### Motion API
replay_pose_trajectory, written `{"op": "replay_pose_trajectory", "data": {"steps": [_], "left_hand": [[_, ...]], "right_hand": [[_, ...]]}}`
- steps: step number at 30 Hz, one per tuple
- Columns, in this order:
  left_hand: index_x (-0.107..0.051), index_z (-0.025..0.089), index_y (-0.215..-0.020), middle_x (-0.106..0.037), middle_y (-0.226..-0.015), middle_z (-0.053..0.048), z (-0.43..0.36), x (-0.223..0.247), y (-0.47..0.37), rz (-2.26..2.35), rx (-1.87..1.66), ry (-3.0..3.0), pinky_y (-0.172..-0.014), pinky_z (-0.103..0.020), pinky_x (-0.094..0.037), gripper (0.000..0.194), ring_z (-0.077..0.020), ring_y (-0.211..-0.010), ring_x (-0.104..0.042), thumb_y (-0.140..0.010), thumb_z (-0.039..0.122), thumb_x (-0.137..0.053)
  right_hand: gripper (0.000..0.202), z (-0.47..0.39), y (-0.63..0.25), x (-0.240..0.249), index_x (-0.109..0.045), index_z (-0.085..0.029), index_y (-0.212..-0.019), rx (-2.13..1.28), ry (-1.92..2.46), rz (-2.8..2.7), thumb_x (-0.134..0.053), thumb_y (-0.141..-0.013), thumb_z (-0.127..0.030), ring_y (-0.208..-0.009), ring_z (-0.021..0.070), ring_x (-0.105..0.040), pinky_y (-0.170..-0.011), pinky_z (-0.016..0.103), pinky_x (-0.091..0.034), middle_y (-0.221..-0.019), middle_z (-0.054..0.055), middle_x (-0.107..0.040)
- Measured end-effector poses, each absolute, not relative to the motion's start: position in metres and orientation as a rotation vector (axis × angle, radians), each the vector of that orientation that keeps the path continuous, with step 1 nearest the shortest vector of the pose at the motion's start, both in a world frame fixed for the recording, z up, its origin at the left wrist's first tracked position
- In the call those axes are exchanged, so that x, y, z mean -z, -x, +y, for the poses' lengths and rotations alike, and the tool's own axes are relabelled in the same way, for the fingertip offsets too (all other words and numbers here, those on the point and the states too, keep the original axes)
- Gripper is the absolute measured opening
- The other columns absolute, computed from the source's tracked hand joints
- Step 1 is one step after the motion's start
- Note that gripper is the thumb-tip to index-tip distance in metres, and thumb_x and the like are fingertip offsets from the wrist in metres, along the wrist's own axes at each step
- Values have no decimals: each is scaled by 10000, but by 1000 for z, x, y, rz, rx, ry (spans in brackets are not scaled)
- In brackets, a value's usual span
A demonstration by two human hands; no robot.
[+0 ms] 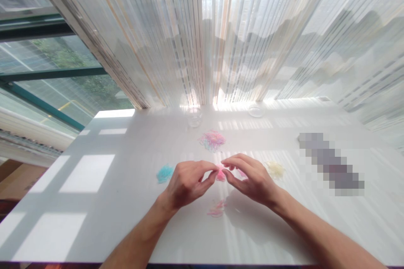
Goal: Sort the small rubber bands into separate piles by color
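Note:
Small thin coloured strands lie in separate piles on a white table. My left hand (pixel 191 180) pinches thumb and forefinger together at the edge of a bright pink pile (pixel 220 174); what is between the fingertips is too small to make out. On the other side of that pile is my right hand (pixel 251 178), thumb and forefinger apart, with nothing visible between them. A blue pile (pixel 164 173) lies left of my left hand, and a pale yellow pile (pixel 275 170) sits just beyond my right hand. Some purple-pink strands (pixel 241 173) show partly behind my right fingers.
A mixed-colour pile (pixel 213 140) lies farther back, and loose pink strands (pixel 216 209) lie nearer the front. Toward the curtain (pixel 221 42) stand a clear container (pixel 195 117) and a clear round dish (pixel 256 111). A pixelated object (pixel 331 164) is at the right of the table (pixel 126 218).

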State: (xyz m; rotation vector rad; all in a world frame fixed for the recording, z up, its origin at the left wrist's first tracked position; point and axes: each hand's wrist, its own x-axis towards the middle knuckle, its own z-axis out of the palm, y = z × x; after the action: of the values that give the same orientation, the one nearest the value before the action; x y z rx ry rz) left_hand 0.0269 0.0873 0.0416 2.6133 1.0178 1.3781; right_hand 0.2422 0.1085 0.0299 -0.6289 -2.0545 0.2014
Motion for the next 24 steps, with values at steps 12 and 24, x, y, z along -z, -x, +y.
{"op": "replay_pose_trajectory", "data": {"steps": [12, 24], "left_hand": [[-674, 185, -968, -803, -810, 7, 87, -43, -27, 1024, -1344, -2593, -527, -212, -461, 49, -71, -467, -560, -962, 137, -667], [-677, 175, -975, -767, -724, 12, 87, -40, -25, 1065, -1341, -2551, -524, -202, -468, 14, -74, -466, -568, -974, 165, -668]], "right_hand": [[136, 108, -243, -31, -628, -200, -1111, -216, 616, -2075, -591, -997, -135, -701, 163, -682, -644, 297, -562, -852, 55, -739], [71, 108, -244, -31, -643, -191, -1047, -200, 612, -2109, -621, -994, -149, -683, 149, -663, -636, 285, -535, -823, 45, -746]]}}
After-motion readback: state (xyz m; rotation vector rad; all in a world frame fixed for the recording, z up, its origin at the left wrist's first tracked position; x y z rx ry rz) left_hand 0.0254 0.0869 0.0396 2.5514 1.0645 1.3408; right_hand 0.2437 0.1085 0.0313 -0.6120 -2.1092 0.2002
